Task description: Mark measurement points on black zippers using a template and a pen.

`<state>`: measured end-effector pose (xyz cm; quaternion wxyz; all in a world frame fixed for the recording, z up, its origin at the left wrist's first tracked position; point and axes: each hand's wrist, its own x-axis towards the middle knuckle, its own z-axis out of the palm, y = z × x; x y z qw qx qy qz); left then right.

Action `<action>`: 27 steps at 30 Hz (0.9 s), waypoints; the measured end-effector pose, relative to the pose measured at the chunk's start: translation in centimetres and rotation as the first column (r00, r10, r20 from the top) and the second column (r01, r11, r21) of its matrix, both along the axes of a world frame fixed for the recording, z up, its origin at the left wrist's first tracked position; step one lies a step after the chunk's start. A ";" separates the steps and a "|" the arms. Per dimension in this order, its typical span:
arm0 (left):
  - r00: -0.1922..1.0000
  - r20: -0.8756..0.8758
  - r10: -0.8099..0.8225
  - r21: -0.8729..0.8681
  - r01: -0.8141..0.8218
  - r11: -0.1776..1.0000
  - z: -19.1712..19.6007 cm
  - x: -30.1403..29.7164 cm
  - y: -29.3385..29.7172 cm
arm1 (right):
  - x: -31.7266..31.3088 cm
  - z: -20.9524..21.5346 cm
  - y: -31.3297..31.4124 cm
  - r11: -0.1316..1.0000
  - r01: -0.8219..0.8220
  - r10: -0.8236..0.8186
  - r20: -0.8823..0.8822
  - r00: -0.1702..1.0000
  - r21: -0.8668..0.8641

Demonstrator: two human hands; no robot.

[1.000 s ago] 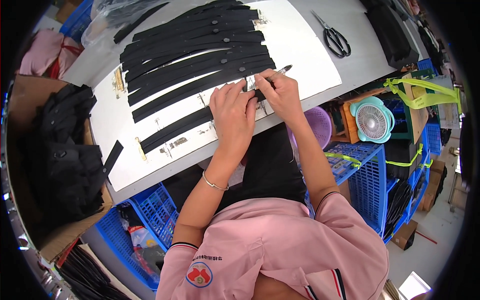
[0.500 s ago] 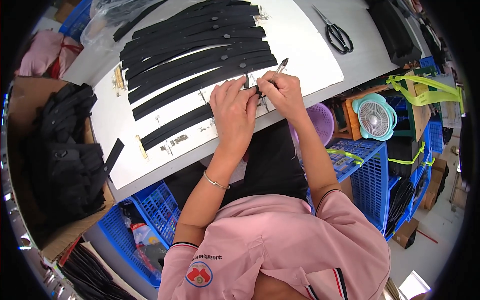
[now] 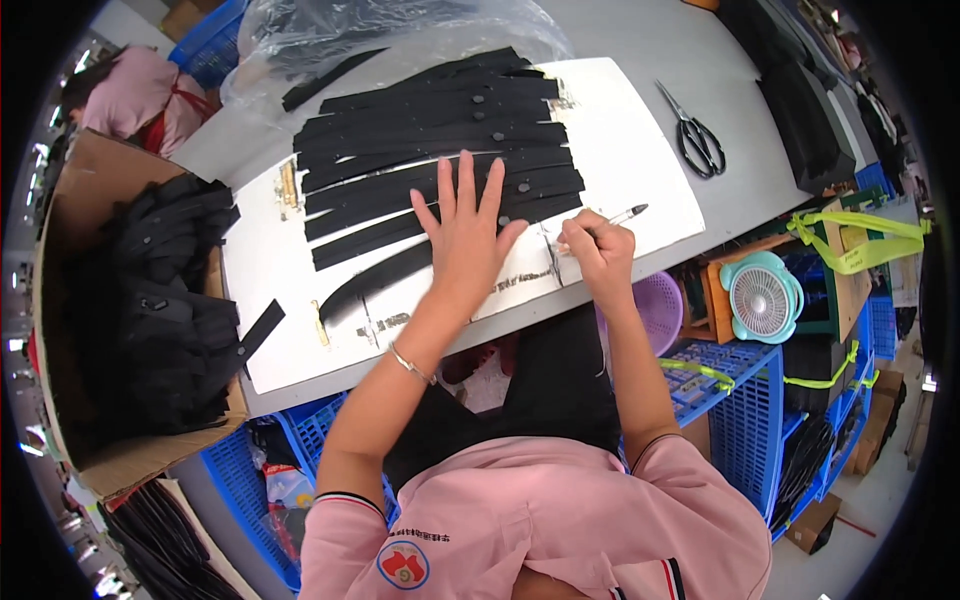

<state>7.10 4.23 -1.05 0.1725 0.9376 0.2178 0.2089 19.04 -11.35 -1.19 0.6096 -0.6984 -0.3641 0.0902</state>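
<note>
My left hand (image 3: pixel 465 240) is spread out over the nearer black fabric strips (image 3: pixel 430 130), fingers pointing away from me. The strips lie side by side on a white board (image 3: pixel 650 160), several with small dark round pieces on them. The nearest strip (image 3: pixel 375 282) is bent and smeared by motion; its right end passes under my left hand. Whether my palm presses on it, I cannot tell. My right hand (image 3: pixel 604 262) is closed round a pen (image 3: pixel 630 213), right of the strips and above marks near the board's front edge.
Black-handled scissors (image 3: pixel 698 145) lie on the grey table at the right. A cardboard box (image 3: pixel 85 210) of black pieces stands at the left. Clear plastic (image 3: pixel 400 35) lies at the back. A turquoise fan (image 3: pixel 762 297) and a purple basket (image 3: pixel 655 312) are beyond the right front edge.
My left hand has moved away from the nearest strip's right end and spread its fingers. That strip has bent and shifted. My right hand, still holding the pen, has separated from it; the view has shifted.
</note>
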 end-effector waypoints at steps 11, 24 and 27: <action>0.995 0.103 0.010 0.283 -0.039 0.958 -2.5 9.3 18.2 | -0.5 -0.3 0.9 0.997 -0.081 0.080 -0.090 0.993 -0.011; 0.981 0.016 0.191 -0.072 -0.189 0.979 3.2 -14.1 6.6 | -0.3 0.2 0.6 0.998 0.045 -0.052 -0.152 0.987 -0.054; 0.904 -0.035 0.426 0.079 -0.422 0.903 0.1 -21.7 6.8 | -0.2 0.1 0.3 0.997 0.059 -0.067 -0.153 0.986 -0.056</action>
